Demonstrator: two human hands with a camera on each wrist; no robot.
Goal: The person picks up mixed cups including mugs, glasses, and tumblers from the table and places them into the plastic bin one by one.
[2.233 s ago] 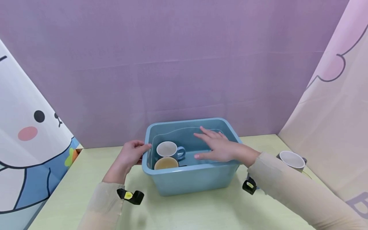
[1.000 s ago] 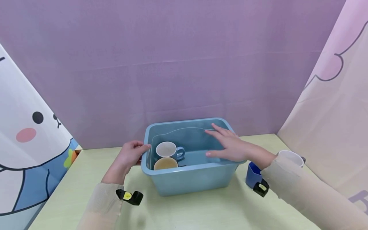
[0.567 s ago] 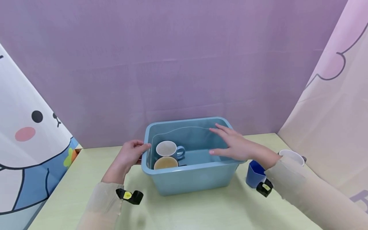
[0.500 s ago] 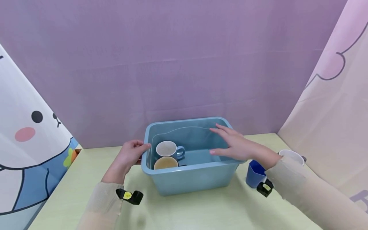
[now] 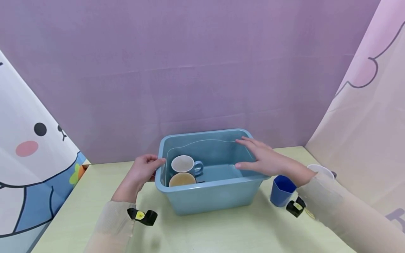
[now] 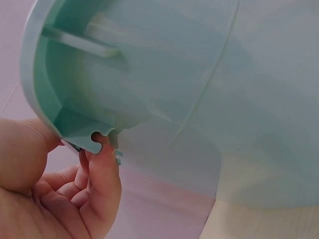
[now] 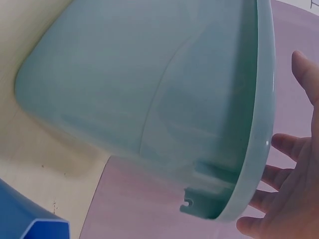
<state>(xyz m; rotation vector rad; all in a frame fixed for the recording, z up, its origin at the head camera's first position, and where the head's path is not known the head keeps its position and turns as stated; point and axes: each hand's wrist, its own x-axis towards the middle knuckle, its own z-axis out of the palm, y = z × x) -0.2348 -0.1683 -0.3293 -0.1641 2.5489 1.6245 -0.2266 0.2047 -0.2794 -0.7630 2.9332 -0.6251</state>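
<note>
A light blue plastic bin (image 5: 215, 198) stands on the table. My left hand (image 5: 142, 172) grips its left rim; the left wrist view shows curled fingers (image 6: 102, 191) under the rim with the thumb on the outside. My right hand (image 5: 262, 158) is spread over the bin's right rim, and in the right wrist view its straight fingers (image 7: 286, 179) lie beside the rim (image 7: 266, 99); contact is hard to tell. At the bin's left end stand a blue mug (image 5: 183, 164) with a white inside and a cup (image 5: 182, 179) with a tan inside, partly hidden by the front wall.
Right of the bin stands a dark blue angular cup (image 5: 281, 191), close to my right wrist. Behind the right forearm is a white-rimmed mug (image 5: 319, 169), partly hidden. A small yellow edge (image 5: 309, 213) shows by the sleeve. A purple cloth (image 5: 202, 70) hangs behind the table.
My right hand has moved right, from over the inside of the bin to its right rim. The dark blue cup has come into view behind the wrist. My left hand keeps its hold.
</note>
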